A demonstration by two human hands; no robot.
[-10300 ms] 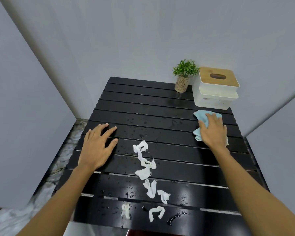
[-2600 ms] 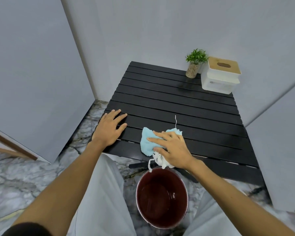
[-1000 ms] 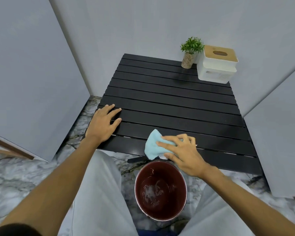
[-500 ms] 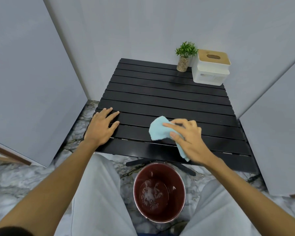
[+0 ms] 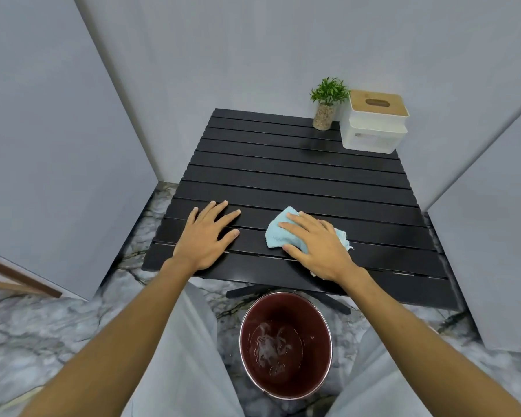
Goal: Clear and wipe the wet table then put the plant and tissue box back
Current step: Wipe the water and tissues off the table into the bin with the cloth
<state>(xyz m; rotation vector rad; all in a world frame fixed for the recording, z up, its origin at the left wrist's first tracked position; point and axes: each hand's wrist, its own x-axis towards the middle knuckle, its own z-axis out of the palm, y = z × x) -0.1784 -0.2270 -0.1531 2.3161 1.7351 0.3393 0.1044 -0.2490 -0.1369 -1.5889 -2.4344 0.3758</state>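
A black slatted table (image 5: 298,173) stands in front of me. My right hand (image 5: 316,245) lies flat on a light blue cloth (image 5: 278,236) near the table's front edge, pressing it against the slats. My left hand (image 5: 206,233) rests flat on the table to the left, fingers spread, holding nothing. A small green plant (image 5: 327,105) in a speckled pot stands at the far right corner. Beside it, to the right, sits the white tissue box (image 5: 373,121) with a wooden lid.
A dark red bucket (image 5: 285,344) with wet white scraps inside stands on the marble floor below the table's front edge, between my knees. Grey walls close in at the left, back and right. A wooden frame (image 5: 18,278) shows at the far left.
My right hand has flattened onto the cloth and slid it slightly left and toward the front edge. My left hand stays flat on the table. The paper scraps have gone from the table into the bucket.
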